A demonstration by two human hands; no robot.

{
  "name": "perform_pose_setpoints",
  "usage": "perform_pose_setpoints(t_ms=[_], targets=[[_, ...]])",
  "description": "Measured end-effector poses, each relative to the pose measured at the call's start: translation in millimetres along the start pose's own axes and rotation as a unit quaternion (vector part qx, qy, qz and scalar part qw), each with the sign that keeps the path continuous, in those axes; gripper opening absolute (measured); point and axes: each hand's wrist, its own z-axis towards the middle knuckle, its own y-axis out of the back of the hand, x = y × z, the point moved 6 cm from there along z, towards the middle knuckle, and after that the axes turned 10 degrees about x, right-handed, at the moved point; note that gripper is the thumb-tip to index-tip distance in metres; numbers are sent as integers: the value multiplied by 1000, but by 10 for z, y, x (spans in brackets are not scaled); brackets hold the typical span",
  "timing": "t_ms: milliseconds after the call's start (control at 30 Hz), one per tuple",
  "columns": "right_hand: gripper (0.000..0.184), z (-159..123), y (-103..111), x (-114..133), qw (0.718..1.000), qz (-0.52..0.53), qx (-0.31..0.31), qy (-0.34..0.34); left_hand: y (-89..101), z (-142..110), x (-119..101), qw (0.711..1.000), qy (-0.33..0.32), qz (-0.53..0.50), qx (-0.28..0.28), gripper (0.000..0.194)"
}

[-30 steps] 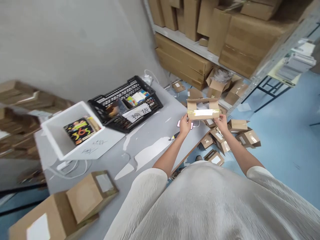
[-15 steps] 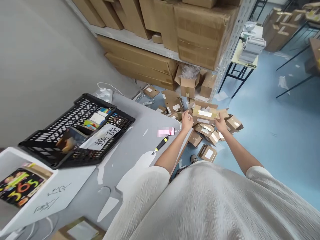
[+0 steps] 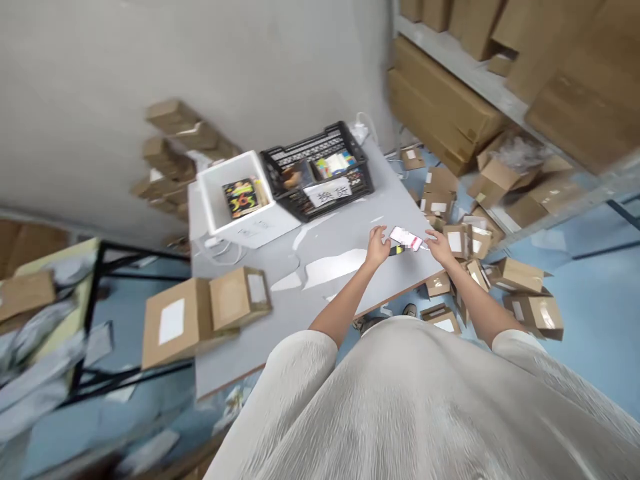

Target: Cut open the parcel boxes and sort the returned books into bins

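Over the grey table, my left hand is open, fingers slightly curled and nothing in it. Just to its right lies a black and yellow utility knife, partly covered by the phone's edge. A phone with a lit, pinkish-white screen lies between my two hands, a white cable at its right end. My right hand is open too, fingers apart, above the table's right edge close to the cable. Whether either hand touches the phone I cannot tell.
A black crate and a white bin with books stand at the table's back. Two cardboard boxes sit at its left end. Opened cartons litter the floor at right, below a loaded shelf.
The view has swung left. The open cardboard box that was between my hands is out of them, and my hands are now above the table, either side of the phone.
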Motion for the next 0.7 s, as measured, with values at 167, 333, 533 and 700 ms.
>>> perform_pose_setpoints(t_ms=[167, 333, 533, 700], targets=[[53, 283, -1097, 296, 993, -6, 115, -24, 911, -593, 573, 994, 63, -18, -91, 48], [49, 293, -2123, 624, 977, -26, 210, -18, 1627, -1184, 1064, 982, 89, -37, -161, 46], [41, 161, -3286, 1025, 964, -45, 261, 24, 2416, -1793, 1660, 971, 110, -44, -209, 47], [38, -98, -4229, 1224, 950, -69, 305, 29, 3102, -2281, 2235, 961, 124, -33, -247, 49]])
